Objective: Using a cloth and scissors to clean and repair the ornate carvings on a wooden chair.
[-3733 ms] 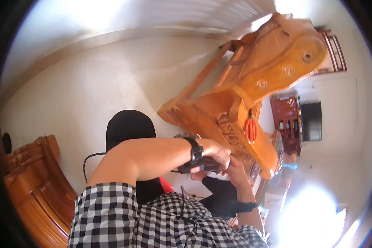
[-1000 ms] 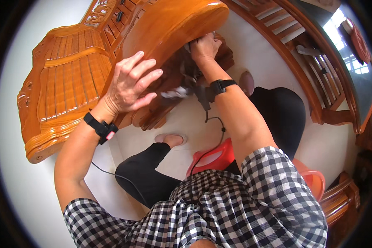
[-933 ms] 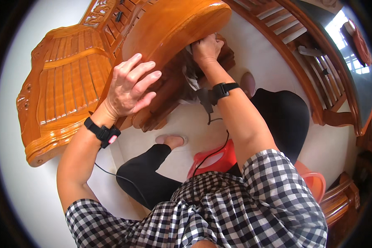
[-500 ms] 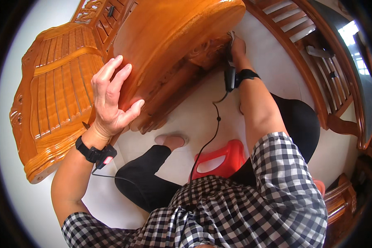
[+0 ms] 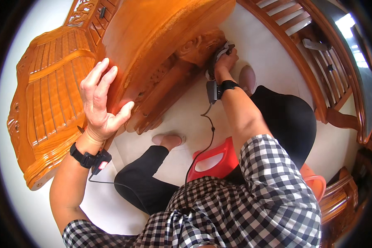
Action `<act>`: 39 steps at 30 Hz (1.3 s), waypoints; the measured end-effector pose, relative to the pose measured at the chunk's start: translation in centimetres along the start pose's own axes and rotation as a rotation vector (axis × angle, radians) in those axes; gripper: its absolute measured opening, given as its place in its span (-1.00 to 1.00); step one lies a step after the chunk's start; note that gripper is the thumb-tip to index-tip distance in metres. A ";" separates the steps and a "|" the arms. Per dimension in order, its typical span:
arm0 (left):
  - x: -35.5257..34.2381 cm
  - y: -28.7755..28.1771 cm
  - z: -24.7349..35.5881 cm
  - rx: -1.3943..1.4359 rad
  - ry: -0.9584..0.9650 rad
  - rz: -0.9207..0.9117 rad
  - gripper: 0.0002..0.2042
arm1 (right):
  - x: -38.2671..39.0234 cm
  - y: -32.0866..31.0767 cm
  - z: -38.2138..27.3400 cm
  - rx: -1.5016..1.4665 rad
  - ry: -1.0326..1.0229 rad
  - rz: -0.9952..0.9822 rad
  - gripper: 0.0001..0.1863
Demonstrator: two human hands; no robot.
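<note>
A large orange-brown wooden furniture panel [image 5: 153, 22] with a rounded end rises ahead of me. My left hand [image 5: 101, 97] is open, fingers spread, its tips at or very near the panel's side. Lower down, below the rounded end, is a carved wooden base [image 5: 198, 45]. Beside that carving, my right hand [image 5: 225, 62] is closed on a crumpled grey-and-white cloth [image 5: 223, 50], partly hidden by the fingers. Dark straps with small devices and cords sit on both wrists.
A slatted wooden bench [image 5: 53, 99] is at the left; a glass-topped wooden table [image 5: 366, 111] with a slatted shelf lies at the right. A red plastic stool [image 5: 227, 146] and a pink tub [image 5: 316, 184] are near my legs. A wooden seat [image 5: 335, 202] is at lower right.
The view has turned since the oldest frame, where my hands were together. Over the last second my left hand shifted leftward; my right hand moved rightward, then slightly down and left with the cloth.
</note>
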State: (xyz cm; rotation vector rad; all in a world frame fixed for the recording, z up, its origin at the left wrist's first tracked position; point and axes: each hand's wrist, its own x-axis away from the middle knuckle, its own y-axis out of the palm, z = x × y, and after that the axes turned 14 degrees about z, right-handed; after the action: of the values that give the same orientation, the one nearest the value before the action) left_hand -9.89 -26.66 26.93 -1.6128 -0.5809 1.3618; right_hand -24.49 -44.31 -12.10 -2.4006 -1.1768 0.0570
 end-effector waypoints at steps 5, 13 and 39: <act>-0.3 -0.1 -0.3 -0.002 -0.010 -0.046 -0.33 | 0.0 -0.4 -0.1 0.029 -0.004 0.027 -0.65; -0.2 -0.6 0.0 -0.006 0.003 -0.028 -0.32 | 8.4 -2.6 -0.5 0.271 -0.149 -0.145 -0.69; -0.1 -0.7 -0.3 -0.053 -0.020 -0.072 -0.26 | -12.4 5.5 -2.8 -0.031 -0.038 -0.792 -0.71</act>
State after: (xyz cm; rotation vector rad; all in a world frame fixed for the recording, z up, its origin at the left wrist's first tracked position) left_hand -9.54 -26.53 27.53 -1.6070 -0.6860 1.3200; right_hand -27.64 -57.70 -13.92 -1.7979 -2.0580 -0.1699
